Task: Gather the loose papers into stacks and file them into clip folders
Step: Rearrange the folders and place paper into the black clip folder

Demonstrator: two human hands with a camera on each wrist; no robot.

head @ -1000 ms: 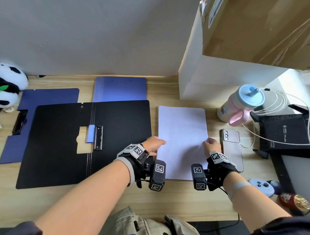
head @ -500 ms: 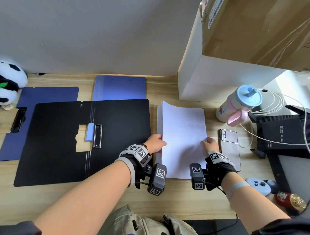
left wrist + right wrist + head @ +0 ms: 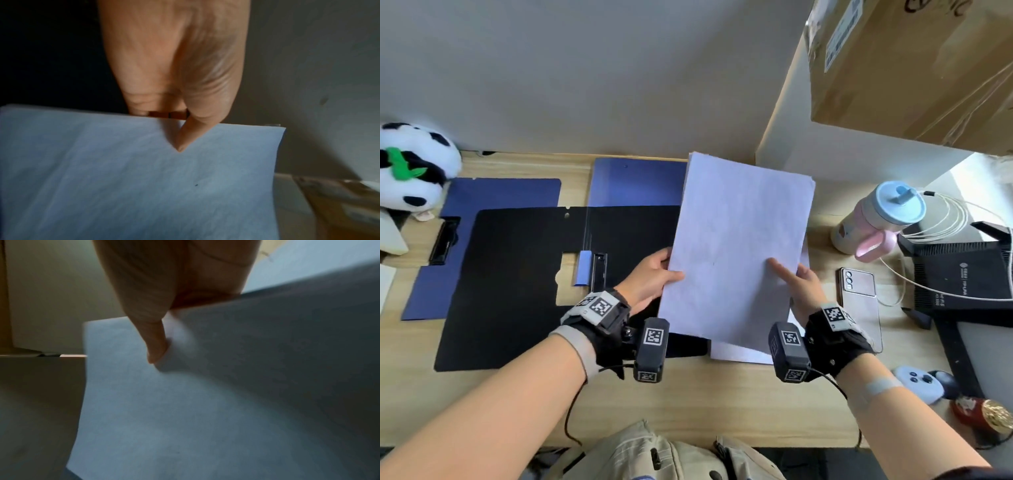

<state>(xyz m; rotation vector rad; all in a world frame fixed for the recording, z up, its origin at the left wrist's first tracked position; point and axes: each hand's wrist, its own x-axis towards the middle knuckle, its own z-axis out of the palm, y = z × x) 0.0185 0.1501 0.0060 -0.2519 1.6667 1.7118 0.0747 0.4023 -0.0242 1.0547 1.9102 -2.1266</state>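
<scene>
Paper stack lifted off the desk, tilted, right of the open black clip folder. Pinched at its left edge by the left hand, thumb on top; pinched at its right edge by the right hand, thumb likewise on top. One loose sheet flat beneath.

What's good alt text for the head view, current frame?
Both hands, left hand and right hand, hold a stack of white paper sheets lifted above a light wooden desk. An open black clip folder lies to the left, and one white sheet lies beneath the stack.
</scene>
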